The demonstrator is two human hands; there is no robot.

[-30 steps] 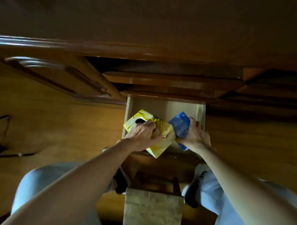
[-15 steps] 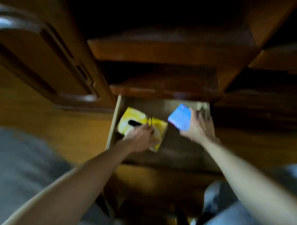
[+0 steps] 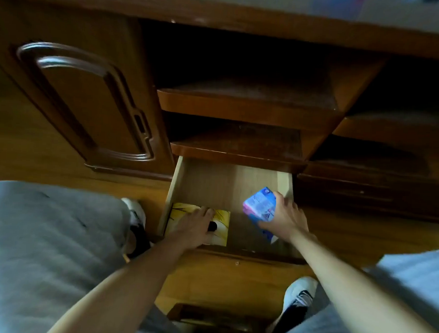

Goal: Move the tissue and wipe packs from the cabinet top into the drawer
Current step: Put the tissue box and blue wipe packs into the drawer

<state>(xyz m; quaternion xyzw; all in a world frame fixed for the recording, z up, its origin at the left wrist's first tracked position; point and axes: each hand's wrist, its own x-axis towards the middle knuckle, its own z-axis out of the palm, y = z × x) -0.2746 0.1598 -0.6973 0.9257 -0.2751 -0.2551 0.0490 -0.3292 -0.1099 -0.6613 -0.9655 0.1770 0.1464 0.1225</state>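
Observation:
The light wooden drawer (image 3: 220,181) is pulled out at the foot of the dark cabinet. A yellow tissue pack (image 3: 222,218) with a black oval opening lies flat in the drawer's front left corner. My left hand (image 3: 194,228) lies on top of it, fingers spread over the pack. My right hand (image 3: 285,218) grips a blue wipe pack (image 3: 258,205), tilted on edge just above the drawer's right side. The cabinet top is only a blurred strip at the upper edge.
Two open shelves (image 3: 243,107) jut out above the drawer. A carved cabinet door (image 3: 90,102) stands to the left. My knees in grey trousers and my white shoes (image 3: 299,293) flank the drawer on the wooden floor. A small wooden stool (image 3: 217,317) sits below.
The yellow pack has gone from tilted above the drawer to flat in its front left corner. The blue pack has moved to the right side and lower. The camera has dropped closer.

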